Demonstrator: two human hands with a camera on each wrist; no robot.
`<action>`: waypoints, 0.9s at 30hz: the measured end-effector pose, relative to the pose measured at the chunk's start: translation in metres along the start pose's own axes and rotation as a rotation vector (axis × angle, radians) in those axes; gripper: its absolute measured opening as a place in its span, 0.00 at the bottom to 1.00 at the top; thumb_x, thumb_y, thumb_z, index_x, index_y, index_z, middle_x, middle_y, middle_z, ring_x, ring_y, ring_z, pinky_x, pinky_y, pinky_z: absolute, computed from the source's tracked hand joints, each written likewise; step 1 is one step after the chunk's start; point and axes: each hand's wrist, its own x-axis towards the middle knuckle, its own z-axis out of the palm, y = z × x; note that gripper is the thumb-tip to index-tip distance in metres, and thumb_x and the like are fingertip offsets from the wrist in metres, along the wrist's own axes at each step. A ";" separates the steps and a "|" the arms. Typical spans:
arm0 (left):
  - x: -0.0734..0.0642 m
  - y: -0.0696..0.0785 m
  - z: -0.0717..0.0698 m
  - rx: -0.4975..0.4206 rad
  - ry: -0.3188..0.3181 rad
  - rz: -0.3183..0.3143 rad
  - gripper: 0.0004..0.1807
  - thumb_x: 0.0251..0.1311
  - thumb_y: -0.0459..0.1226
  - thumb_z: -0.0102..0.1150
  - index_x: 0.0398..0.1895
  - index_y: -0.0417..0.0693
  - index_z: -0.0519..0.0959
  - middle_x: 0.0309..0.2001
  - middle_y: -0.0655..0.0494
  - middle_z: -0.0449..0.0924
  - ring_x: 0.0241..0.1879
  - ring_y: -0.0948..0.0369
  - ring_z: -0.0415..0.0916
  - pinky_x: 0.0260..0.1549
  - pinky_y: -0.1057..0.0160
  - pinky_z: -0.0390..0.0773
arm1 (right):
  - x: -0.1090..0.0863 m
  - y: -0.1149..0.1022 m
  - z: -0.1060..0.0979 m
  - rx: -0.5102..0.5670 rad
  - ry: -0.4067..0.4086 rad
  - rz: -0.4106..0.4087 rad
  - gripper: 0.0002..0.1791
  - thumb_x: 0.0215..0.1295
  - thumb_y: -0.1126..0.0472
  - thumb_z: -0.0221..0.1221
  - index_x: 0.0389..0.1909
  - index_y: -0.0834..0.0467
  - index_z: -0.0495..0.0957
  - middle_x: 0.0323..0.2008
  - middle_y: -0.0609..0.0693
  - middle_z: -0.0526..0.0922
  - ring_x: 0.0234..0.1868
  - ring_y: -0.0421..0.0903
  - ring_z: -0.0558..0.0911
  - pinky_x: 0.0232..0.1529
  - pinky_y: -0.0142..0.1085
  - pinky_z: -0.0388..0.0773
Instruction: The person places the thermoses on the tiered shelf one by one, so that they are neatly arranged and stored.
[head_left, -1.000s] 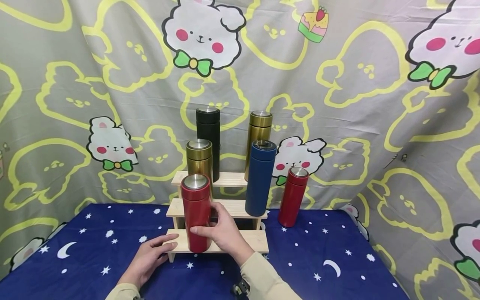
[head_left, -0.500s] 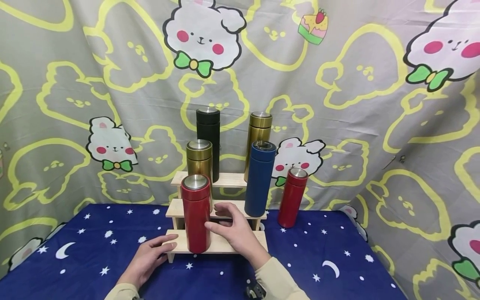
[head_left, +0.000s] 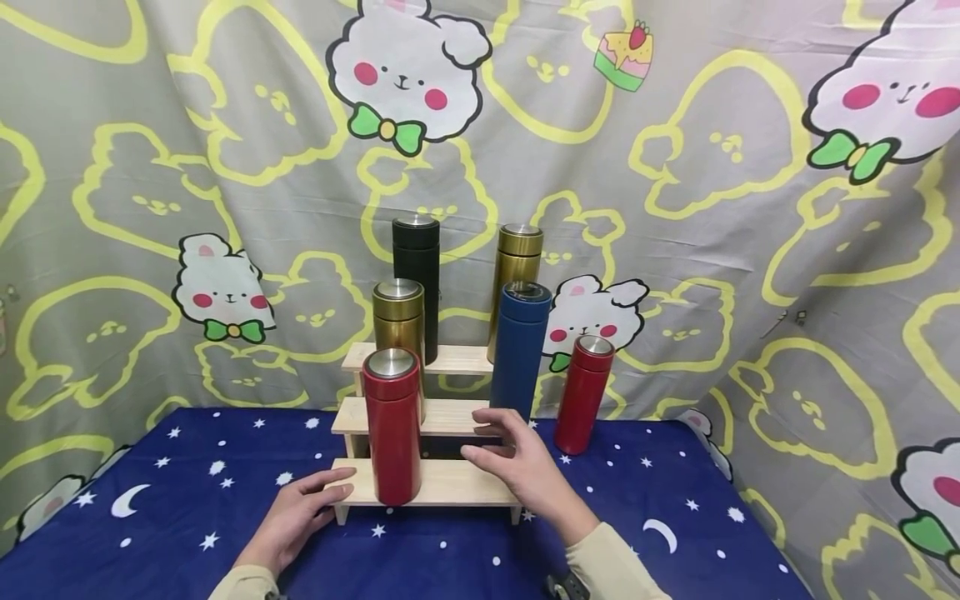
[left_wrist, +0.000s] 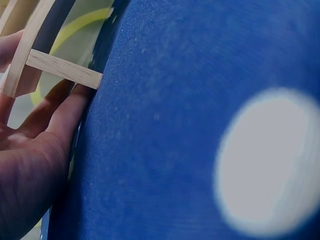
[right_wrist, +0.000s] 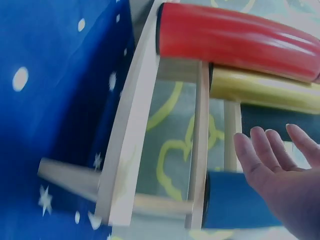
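Observation:
My left hand [head_left: 296,517] holds the left end of the lowest step of a three-step wooden stand [head_left: 468,483]; in the left wrist view, its fingers lie above and below the board beside the leg. A red thermos bottle [head_left: 395,442] stands upright on that step. My right hand [head_left: 528,467] is in the air over the step's right part, fingers loosely bent and holding nothing. It overlaps the lower part of a blue thermos [head_left: 520,350] standing on the middle step. A gold thermos [head_left: 399,321] stands behind the red one, partly hidden by it.
A black thermos [head_left: 417,267] and another gold thermos [head_left: 517,250] stand on the top step. To the right of the stand, a second red thermos [head_left: 583,400] is on the blue star-patterned cloth [head_left: 180,508]. A printed curtain [head_left: 300,192] hangs behind.
My right hand has let go of the front red thermos and moved right, away from it. That thermos stays on the lowest step. My left hand has kept its place.

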 end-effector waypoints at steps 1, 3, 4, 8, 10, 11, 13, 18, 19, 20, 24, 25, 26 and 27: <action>0.000 0.000 0.000 -0.001 0.004 -0.001 0.24 0.58 0.40 0.70 0.56 0.38 0.81 0.67 0.34 0.63 0.54 0.53 0.73 0.54 0.47 0.75 | -0.002 0.001 -0.005 -0.010 0.005 0.001 0.25 0.63 0.59 0.67 0.59 0.61 0.74 0.57 0.61 0.72 0.59 0.56 0.75 0.58 0.48 0.74; 0.001 0.000 0.001 0.002 0.002 0.004 0.24 0.57 0.40 0.70 0.55 0.38 0.81 0.67 0.34 0.63 0.54 0.53 0.74 0.54 0.47 0.76 | -0.006 0.003 -0.014 -0.038 0.015 0.012 0.25 0.63 0.58 0.66 0.59 0.61 0.74 0.57 0.61 0.73 0.59 0.56 0.75 0.58 0.49 0.74; 0.002 0.000 0.001 0.001 0.002 0.005 0.24 0.57 0.40 0.70 0.55 0.38 0.81 0.67 0.34 0.63 0.54 0.53 0.74 0.54 0.47 0.75 | -0.009 0.004 -0.018 -0.046 0.021 0.016 0.25 0.63 0.58 0.66 0.59 0.62 0.74 0.57 0.61 0.74 0.59 0.57 0.75 0.58 0.49 0.74; 0.003 0.000 0.001 0.006 0.002 0.010 0.24 0.57 0.40 0.70 0.55 0.38 0.81 0.67 0.33 0.62 0.54 0.53 0.73 0.54 0.46 0.75 | -0.016 0.007 -0.036 -0.078 0.049 0.021 0.25 0.64 0.60 0.66 0.60 0.64 0.74 0.57 0.60 0.77 0.57 0.58 0.76 0.56 0.44 0.76; 0.003 0.001 0.001 0.006 0.003 0.010 0.24 0.57 0.40 0.70 0.56 0.38 0.81 0.67 0.33 0.63 0.55 0.52 0.73 0.54 0.46 0.75 | -0.020 0.008 -0.044 -0.073 0.061 0.010 0.25 0.64 0.62 0.65 0.60 0.66 0.73 0.56 0.61 0.77 0.56 0.59 0.77 0.53 0.40 0.78; 0.003 0.001 0.001 0.008 0.002 0.010 0.24 0.57 0.40 0.70 0.56 0.38 0.81 0.67 0.33 0.62 0.55 0.52 0.73 0.54 0.46 0.75 | -0.021 0.009 -0.048 -0.071 0.069 0.008 0.25 0.64 0.62 0.65 0.60 0.66 0.73 0.56 0.62 0.77 0.56 0.59 0.77 0.53 0.38 0.78; 0.004 0.002 0.001 0.008 -0.001 0.009 0.24 0.57 0.40 0.70 0.56 0.38 0.81 0.67 0.33 0.62 0.55 0.52 0.73 0.55 0.46 0.74 | -0.024 0.009 -0.055 -0.071 0.091 0.012 0.24 0.65 0.62 0.64 0.59 0.65 0.73 0.55 0.61 0.78 0.56 0.58 0.77 0.52 0.36 0.78; 0.005 0.003 0.001 0.007 -0.001 0.009 0.24 0.57 0.41 0.70 0.56 0.38 0.81 0.68 0.33 0.62 0.56 0.51 0.73 0.55 0.45 0.74 | -0.030 0.012 -0.070 -0.085 0.144 0.017 0.23 0.65 0.61 0.64 0.59 0.64 0.74 0.54 0.60 0.79 0.55 0.55 0.78 0.53 0.35 0.76; 0.005 0.003 0.001 0.006 -0.001 0.009 0.24 0.57 0.40 0.70 0.56 0.38 0.81 0.68 0.33 0.62 0.56 0.51 0.72 0.55 0.46 0.74 | -0.031 0.013 -0.072 -0.090 0.152 0.020 0.23 0.65 0.61 0.64 0.59 0.64 0.74 0.54 0.59 0.79 0.55 0.54 0.78 0.54 0.34 0.75; 0.005 0.003 0.001 0.005 -0.002 0.009 0.24 0.57 0.40 0.70 0.56 0.38 0.81 0.68 0.33 0.62 0.56 0.51 0.72 0.55 0.46 0.74 | -0.032 0.014 -0.074 -0.091 0.163 0.025 0.23 0.65 0.61 0.64 0.58 0.64 0.74 0.54 0.59 0.79 0.55 0.54 0.79 0.54 0.34 0.76; 0.003 0.002 0.001 0.006 0.006 -0.004 0.24 0.57 0.40 0.70 0.56 0.38 0.81 0.68 0.33 0.61 0.57 0.50 0.71 0.54 0.46 0.75 | -0.037 0.019 -0.082 -0.119 0.202 0.061 0.25 0.64 0.59 0.66 0.59 0.63 0.73 0.54 0.57 0.79 0.55 0.54 0.79 0.53 0.35 0.77; 0.002 0.002 0.001 0.005 0.008 -0.009 0.24 0.57 0.40 0.70 0.56 0.38 0.81 0.68 0.33 0.62 0.57 0.50 0.71 0.54 0.46 0.75 | -0.038 0.021 -0.084 -0.139 0.215 0.068 0.26 0.64 0.58 0.66 0.59 0.63 0.73 0.54 0.57 0.79 0.55 0.54 0.78 0.53 0.37 0.77; 0.002 0.001 0.001 0.007 0.008 -0.010 0.24 0.57 0.40 0.70 0.56 0.38 0.81 0.68 0.33 0.61 0.57 0.50 0.71 0.54 0.46 0.75 | -0.038 0.023 -0.087 -0.155 0.230 0.073 0.26 0.63 0.57 0.66 0.59 0.63 0.73 0.54 0.57 0.79 0.56 0.54 0.78 0.54 0.39 0.77; 0.001 0.001 0.001 0.005 0.013 -0.013 0.24 0.57 0.39 0.70 0.55 0.38 0.81 0.68 0.33 0.62 0.57 0.50 0.71 0.54 0.46 0.75 | -0.039 0.025 -0.089 -0.174 0.243 0.071 0.27 0.63 0.57 0.67 0.59 0.63 0.73 0.55 0.57 0.79 0.56 0.55 0.77 0.55 0.42 0.77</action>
